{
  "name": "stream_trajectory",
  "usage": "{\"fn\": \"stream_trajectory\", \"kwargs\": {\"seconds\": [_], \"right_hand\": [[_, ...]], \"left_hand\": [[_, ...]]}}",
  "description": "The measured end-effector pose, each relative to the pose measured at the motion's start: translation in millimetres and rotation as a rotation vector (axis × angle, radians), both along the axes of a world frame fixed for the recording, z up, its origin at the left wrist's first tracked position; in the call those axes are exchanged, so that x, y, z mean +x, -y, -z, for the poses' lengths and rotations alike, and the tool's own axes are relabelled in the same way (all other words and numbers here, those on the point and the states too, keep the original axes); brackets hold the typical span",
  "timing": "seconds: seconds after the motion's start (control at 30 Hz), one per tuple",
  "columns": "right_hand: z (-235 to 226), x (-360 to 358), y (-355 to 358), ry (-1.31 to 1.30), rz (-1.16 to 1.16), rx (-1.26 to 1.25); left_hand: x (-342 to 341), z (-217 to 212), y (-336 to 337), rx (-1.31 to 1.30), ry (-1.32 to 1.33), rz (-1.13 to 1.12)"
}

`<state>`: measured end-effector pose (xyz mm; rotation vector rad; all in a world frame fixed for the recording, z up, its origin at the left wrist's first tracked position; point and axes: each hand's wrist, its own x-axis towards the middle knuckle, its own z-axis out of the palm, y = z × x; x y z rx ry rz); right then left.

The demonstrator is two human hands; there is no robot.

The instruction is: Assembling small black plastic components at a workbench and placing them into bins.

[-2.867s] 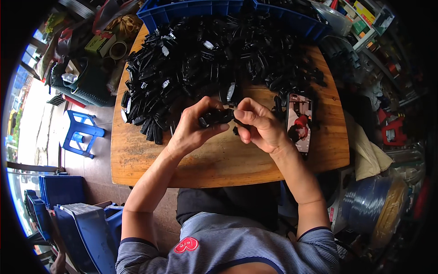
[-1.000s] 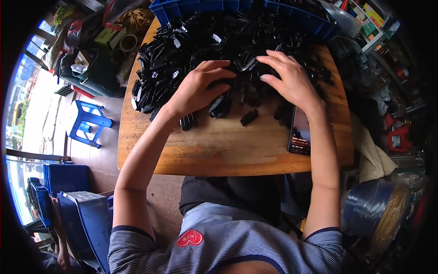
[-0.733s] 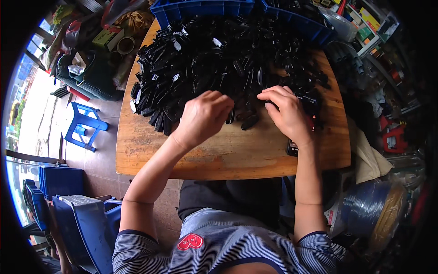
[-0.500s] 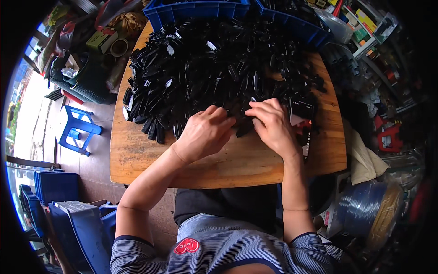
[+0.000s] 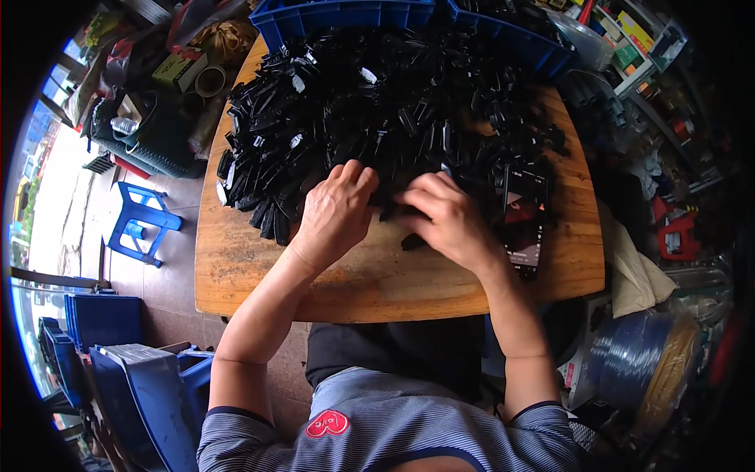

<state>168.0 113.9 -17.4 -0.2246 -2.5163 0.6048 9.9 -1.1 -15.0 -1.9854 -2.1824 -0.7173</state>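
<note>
A big heap of black plastic parts (image 5: 377, 110) covers the far half of a wooden table (image 5: 377, 283). My left hand (image 5: 334, 212) lies palm down on the heap's near edge, fingertips among the parts, and what it holds is hidden. My right hand (image 5: 444, 216) is close beside it, fingers curled leftward around a black part (image 5: 389, 211). One loose black part (image 5: 412, 241) lies on the bare wood just under my right hand.
A phone (image 5: 525, 240) lies on the table right of my right hand. Blue crates (image 5: 346, 14) stand behind the heap. A blue stool (image 5: 141, 224) and stacked blue chairs (image 5: 118, 354) are at the left, and a hose coil (image 5: 645, 370) and clutter at the right.
My hands reached forward into the heap, then drew back to its near edge. They were pressed together half a second ago and now sit slightly apart.
</note>
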Motion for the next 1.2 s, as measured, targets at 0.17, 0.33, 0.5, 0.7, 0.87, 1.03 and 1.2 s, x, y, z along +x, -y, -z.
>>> {"fn": "stream_trajectory", "kwargs": {"seconds": [0.17, 0.33, 0.5, 0.7, 0.87, 1.03, 1.2], "right_hand": [[2.3, -18.3, 12.8, 0.092, 0.030, 0.156], [9.1, -20.7, 10.0, 0.070, -0.004, 0.044], [8.3, -16.7, 3.4, -0.090, -0.051, 0.056], [-8.1, -4.9, 2.5, -0.201, -0.141, -1.020], [-9.4, -4.9, 6.1, -0.211, -0.133, -1.220], [-2.4, 5.9, -5.6, -0.437, -0.173, -1.560], [0.6, 2.3, 3.2, -0.352, -0.202, -1.601]], "left_hand": [[-0.7, 1.7, 4.1, 0.009, -0.102, 0.003], [-18.6, -7.1, 5.7, 0.119, 0.216, -0.009], [-28.4, -8.6, 6.8, 0.128, 0.936, 0.000], [-6.8, -15.4, 5.0, -0.181, 1.583, 0.100], [0.9, -8.4, 4.9, -0.193, 1.317, 0.170], [-4.2, 7.2, 1.0, -0.093, 1.135, 0.249], [3.6, -11.9, 6.3, -0.134, 1.117, 0.207]]}}
